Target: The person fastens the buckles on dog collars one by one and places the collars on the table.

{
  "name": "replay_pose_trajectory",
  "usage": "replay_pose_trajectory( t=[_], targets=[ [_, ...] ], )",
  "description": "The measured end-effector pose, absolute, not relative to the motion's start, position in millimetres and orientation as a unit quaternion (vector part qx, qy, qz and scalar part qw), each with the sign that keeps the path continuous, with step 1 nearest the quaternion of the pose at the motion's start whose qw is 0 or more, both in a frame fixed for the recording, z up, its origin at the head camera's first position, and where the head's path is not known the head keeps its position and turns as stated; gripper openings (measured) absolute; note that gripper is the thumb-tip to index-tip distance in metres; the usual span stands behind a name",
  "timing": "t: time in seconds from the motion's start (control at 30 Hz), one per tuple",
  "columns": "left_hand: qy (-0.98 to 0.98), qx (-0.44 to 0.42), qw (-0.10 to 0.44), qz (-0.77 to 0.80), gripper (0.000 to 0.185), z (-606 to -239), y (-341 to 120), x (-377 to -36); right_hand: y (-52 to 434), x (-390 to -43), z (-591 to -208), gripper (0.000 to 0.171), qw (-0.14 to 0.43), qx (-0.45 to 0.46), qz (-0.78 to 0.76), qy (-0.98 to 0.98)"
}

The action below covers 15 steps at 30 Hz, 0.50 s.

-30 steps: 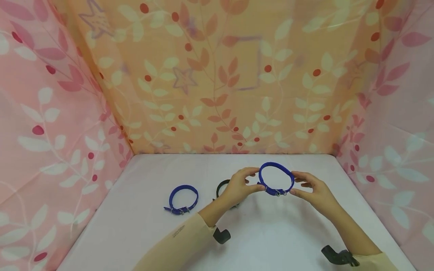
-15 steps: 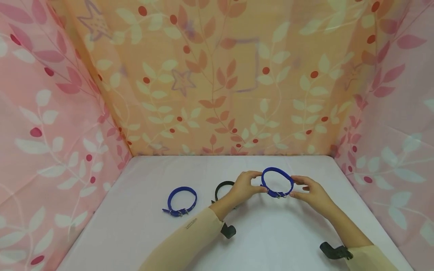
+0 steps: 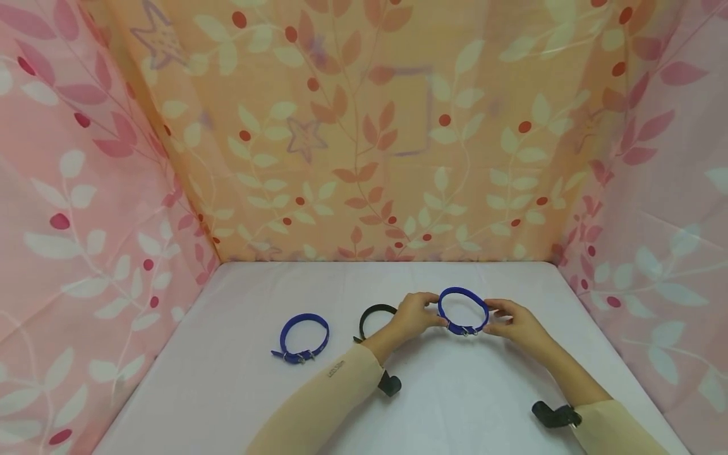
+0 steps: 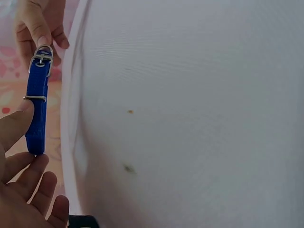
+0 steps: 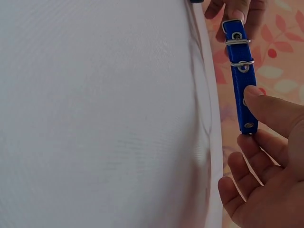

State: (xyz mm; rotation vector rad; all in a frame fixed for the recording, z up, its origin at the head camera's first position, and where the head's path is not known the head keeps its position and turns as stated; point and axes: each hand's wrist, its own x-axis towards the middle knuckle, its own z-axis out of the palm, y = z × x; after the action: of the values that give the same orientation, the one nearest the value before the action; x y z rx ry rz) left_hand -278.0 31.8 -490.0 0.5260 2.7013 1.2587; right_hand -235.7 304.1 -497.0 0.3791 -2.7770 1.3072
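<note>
We've got a buckled blue strap collar w/ a small metal buckle [image 3: 463, 309] held up just above the white cloth-covered tabletop [image 3: 455, 404], near its centre & a bit toward the back. Our left hand [image 3: 414, 314] pinches the collar's left side, thumb & fingertips curled onto the strap; our right hand [image 3: 514, 322] pinches the right side the same way, so both hands are grasping it, one per side. The loop stands roughly upright btwn the hands, buckle at the bottom edge facing us. In the left wrist view the strap [image 4: 37, 107] runs edge-on, our thumb pressed on its near end, the other hand's fingers [image 4: 40, 23] at the metal buckle end. In the right wrist view the strap [image 5: 241, 76] shows eyelets & 2 metal keepers, our thumb [image 5: 273, 111] on the near end, the far hand's fingers at the top. Left of our left hand, partly hidden behind the wrist, a dark, blackish strap collar [image 3: 372, 316] lies flat on the tabletop. Further left, well apart from the hands, a second blue strap collar, also buckled into a ring [image 3: 303, 337], lies flat too. Pink & orange leaf-print fabric walls [image 3: 364, 158] close in the tabletop on 3 sides. Beige sleeves cover both forearms, w/ black camera mounts at the wrists.
</note>
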Motion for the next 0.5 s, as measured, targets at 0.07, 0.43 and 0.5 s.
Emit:
replay_pose_trajectory(
  t=[0.07,0.43,0.5],
  targets=[
    [0.895,0.182,0.051,0.403,0.059,-493.7,32.5,-279.5,304.7,-237.5,-499.1,0.065,0.026,0.129,0.415,-0.900],
    [0.928,0.171,0.046,0.329,0.060,-510.9,39.2,-286.2,304.7,-247.6,-516.7,0.066,-0.006,0.097,0.397,-0.913],
    [0.933,0.172,0.044,0.315,0.060,-511.9,40.1,-288.0,304.5,-248.3,-517.5,0.065,-0.006,0.095,0.390,-0.916]
  ],
)
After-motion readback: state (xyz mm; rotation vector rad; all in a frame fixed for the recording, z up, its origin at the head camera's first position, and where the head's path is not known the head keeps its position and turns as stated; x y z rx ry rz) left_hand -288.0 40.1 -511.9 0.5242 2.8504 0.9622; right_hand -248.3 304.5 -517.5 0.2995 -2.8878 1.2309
